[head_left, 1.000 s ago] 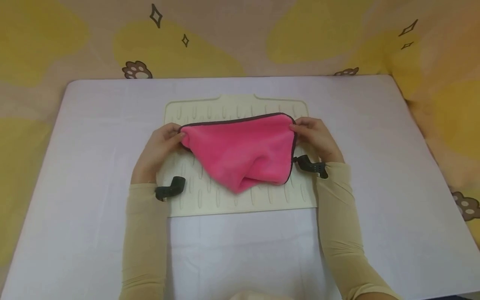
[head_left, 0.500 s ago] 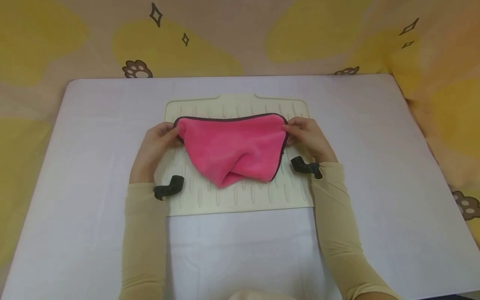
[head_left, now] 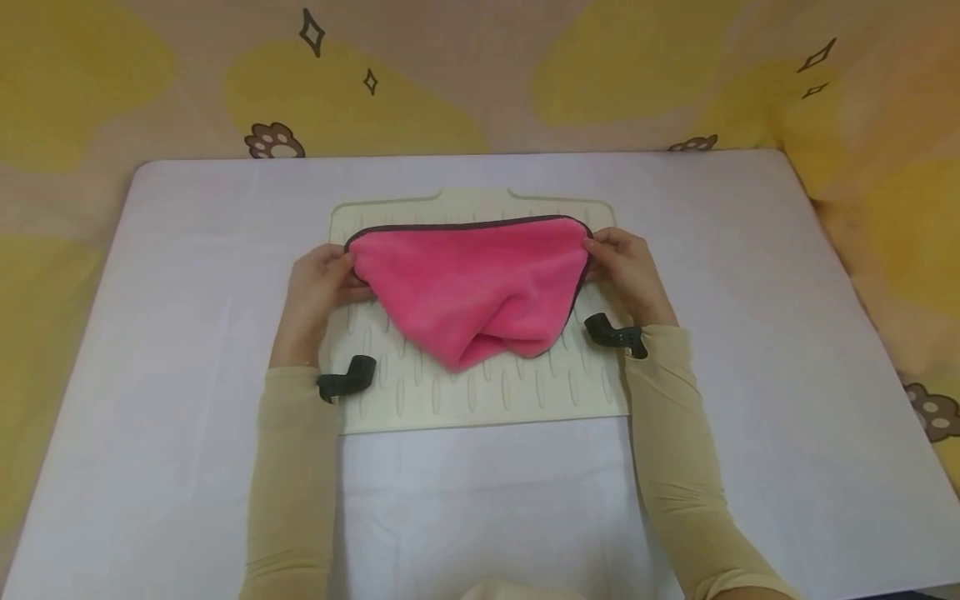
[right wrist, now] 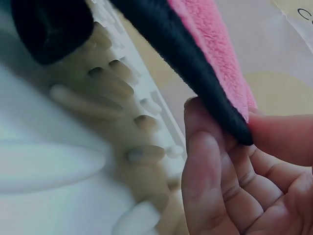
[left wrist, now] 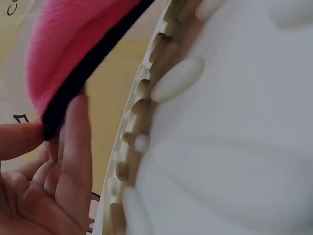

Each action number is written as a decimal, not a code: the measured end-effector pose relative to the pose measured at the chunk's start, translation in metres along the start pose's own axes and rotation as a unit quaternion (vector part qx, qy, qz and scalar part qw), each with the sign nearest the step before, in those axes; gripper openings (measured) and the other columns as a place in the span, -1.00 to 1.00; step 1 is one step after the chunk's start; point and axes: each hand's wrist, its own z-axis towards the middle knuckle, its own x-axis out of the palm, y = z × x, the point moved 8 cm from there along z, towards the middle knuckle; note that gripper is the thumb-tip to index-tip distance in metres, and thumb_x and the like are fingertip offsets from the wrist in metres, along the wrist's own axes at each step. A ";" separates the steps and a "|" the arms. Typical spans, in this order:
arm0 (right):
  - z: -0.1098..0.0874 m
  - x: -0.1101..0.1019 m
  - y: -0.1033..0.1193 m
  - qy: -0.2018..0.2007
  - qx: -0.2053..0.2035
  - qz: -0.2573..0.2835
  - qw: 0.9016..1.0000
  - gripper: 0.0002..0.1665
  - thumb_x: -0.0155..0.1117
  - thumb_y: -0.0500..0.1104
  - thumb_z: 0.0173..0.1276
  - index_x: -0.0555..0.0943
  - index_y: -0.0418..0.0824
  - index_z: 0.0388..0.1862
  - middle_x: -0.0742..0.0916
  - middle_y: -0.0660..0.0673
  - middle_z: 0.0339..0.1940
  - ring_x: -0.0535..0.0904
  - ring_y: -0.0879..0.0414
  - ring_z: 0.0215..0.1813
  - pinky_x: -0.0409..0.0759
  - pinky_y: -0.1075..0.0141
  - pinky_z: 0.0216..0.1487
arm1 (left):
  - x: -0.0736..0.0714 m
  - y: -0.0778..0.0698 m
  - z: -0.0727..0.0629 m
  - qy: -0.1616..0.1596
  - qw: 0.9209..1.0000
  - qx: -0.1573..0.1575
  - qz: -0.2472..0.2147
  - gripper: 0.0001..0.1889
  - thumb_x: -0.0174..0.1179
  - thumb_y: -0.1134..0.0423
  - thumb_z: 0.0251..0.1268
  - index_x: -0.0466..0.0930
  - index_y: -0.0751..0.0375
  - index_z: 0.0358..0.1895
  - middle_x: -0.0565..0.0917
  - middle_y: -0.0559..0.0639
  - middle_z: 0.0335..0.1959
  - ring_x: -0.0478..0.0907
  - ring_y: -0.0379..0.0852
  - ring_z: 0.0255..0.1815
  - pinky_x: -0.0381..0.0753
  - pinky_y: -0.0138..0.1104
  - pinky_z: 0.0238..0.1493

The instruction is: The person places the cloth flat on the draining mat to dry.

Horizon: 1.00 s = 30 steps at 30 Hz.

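A pink cloth (head_left: 450,275) with a dark border hangs between both hands above a cream ridged mat (head_left: 420,408). My left hand (head_left: 315,287) pinches its upper left corner between thumb and fingers. At the upper right corner, my right hand (head_left: 626,267) pinches the cloth in the same way. The top edge is stretched nearly straight, while the lower part droops to a point with a fold in it. In the left wrist view the cloth (left wrist: 73,54) shows its dark edging at the thumb. The right wrist view has the cloth (right wrist: 215,54) running down into the pinch.
The mat lies on a table with a white cover (head_left: 480,492). Behind the table hangs a yellow and beige patterned curtain (head_left: 420,75). A black wrist camera (head_left: 348,379) sits on the left sleeve, another wrist camera (head_left: 615,333) on the right.
The cloth first shifted left with both hands. Since then my right hand has moved right and slightly away, pulling the top edge straighter. The cloth's top edge is a little higher in view.
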 end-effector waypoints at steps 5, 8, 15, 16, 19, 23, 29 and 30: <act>0.000 -0.002 -0.002 -0.008 -0.003 0.000 1.000 -0.87 0.19 -0.30 0.34 0.51 -0.40 -0.33 0.64 0.03 -0.62 0.52 0.22 -0.61 0.56 0.44 -0.52 | -0.012 -0.004 0.001 -0.077 0.997 0.009 0.032 -0.89 0.03 0.27 0.41 0.47 0.19 -0.29 0.59 -0.25 -0.57 0.51 -0.33 -0.54 0.51 -0.49 -0.40; 0.001 0.000 -0.002 -0.008 -0.002 -0.004 1.000 -0.87 0.19 -0.30 0.34 0.52 -0.40 -0.33 0.64 0.03 -0.63 0.52 0.23 -0.62 0.56 0.44 -0.52 | -0.015 -0.005 0.002 -0.096 0.994 0.019 0.049 -0.90 0.06 0.24 0.40 0.48 0.15 -0.30 0.57 -0.28 -0.55 0.46 -0.33 -0.51 0.45 -0.49 -0.42; -0.002 0.005 -0.008 0.051 0.043 -0.047 0.997 -0.79 0.16 -0.22 0.38 0.56 -0.41 -0.23 0.62 -0.03 -0.62 0.53 0.17 -0.57 0.58 0.40 -0.44 | -0.004 0.004 0.000 0.018 0.997 -0.014 0.080 -0.72 0.02 0.19 0.42 0.47 0.40 -0.06 0.62 -0.22 -0.44 0.59 -0.34 -0.40 0.55 -0.50 -0.22; -0.003 0.006 -0.008 0.069 0.050 -0.067 0.994 -0.76 0.15 -0.20 0.39 0.57 -0.42 -0.22 0.62 -0.05 -0.61 0.54 0.15 -0.56 0.58 0.38 -0.43 | -0.003 0.005 -0.001 0.038 0.995 -0.020 0.093 -0.67 0.01 0.18 0.44 0.45 0.45 -0.02 0.62 -0.20 -0.41 0.60 -0.34 -0.38 0.56 -0.51 -0.21; -0.006 0.008 -0.009 0.129 0.063 -0.139 0.980 -0.69 0.15 -0.14 0.40 0.59 -0.42 -0.21 0.64 -0.11 -0.60 0.57 0.11 -0.53 0.59 0.36 -0.39 | -0.001 0.007 -0.003 0.079 0.989 -0.021 0.125 -0.59 -0.04 0.17 0.46 0.41 0.55 0.06 0.61 -0.15 -0.35 0.59 -0.34 -0.33 0.58 -0.51 -0.18; -0.013 0.011 -0.013 0.199 0.085 -0.165 0.962 -0.68 0.18 -0.13 0.39 0.60 -0.42 -0.27 0.68 -0.19 -0.55 0.61 0.07 -0.50 0.63 0.31 -0.36 | -0.001 0.007 -0.003 0.088 0.988 -0.021 0.123 -0.59 -0.03 0.17 0.46 0.41 0.56 0.04 0.62 -0.15 -0.37 0.61 -0.33 -0.34 0.59 -0.50 -0.20; -0.022 0.017 -0.015 0.271 0.104 -0.153 0.945 -0.67 0.17 -0.14 0.40 0.61 -0.44 -0.33 0.71 -0.24 -0.49 0.63 0.05 -0.50 0.66 0.23 -0.35 | -0.001 0.007 -0.001 0.073 0.991 -0.021 0.107 -0.64 -0.01 0.20 0.45 0.43 0.54 -0.02 0.63 -0.19 -0.44 0.62 -0.33 -0.38 0.61 -0.48 -0.25; -0.022 0.019 -0.015 0.276 0.103 -0.149 0.944 -0.68 0.17 -0.15 0.40 0.62 -0.44 -0.33 0.71 -0.24 -0.49 0.63 0.06 -0.50 0.66 0.23 -0.35 | -0.001 0.007 -0.001 0.071 0.992 -0.022 0.107 -0.65 -0.02 0.20 0.45 0.43 0.53 -0.03 0.63 -0.19 -0.45 0.62 -0.34 -0.39 0.61 -0.49 -0.26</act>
